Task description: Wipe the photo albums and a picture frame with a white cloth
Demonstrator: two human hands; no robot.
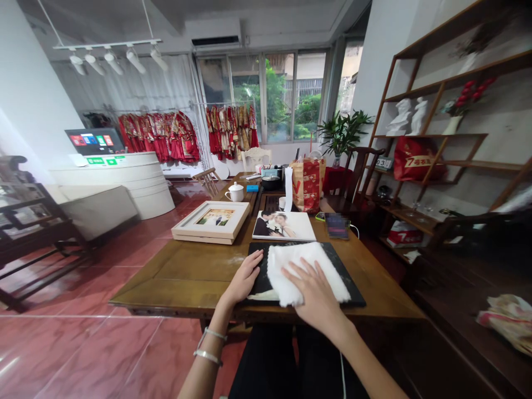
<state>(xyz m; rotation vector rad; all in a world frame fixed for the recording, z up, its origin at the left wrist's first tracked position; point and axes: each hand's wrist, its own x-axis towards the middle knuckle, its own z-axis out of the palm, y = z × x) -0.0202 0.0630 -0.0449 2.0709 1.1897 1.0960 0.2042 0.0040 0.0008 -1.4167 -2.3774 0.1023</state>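
Observation:
A dark flat picture panel (349, 285) lies on the table in front of me, with a pale streak showing near its lower left corner. Spread over much of it is a white fluffy cloth (291, 266). My right hand (310, 288) rests flat on that cloth, fingers apart. At the panel's left edge lies my left hand (246, 274), its fingers stretched out and touching the edge, holding nothing. Beyond the panel are a wedding photo print (286, 226) of a couple and, to the left, a stack of pale frames (211, 221) with a small photo in the top one.
Farther along the wooden table (166, 277) stand a white lidded cup (236, 192), a blue box (252, 188), a dark pot (271, 182) and a red-and-gold paper bag (307, 185). A phone (336, 226) with a white cable lies at the right. Shelves (436, 94) rise on the right.

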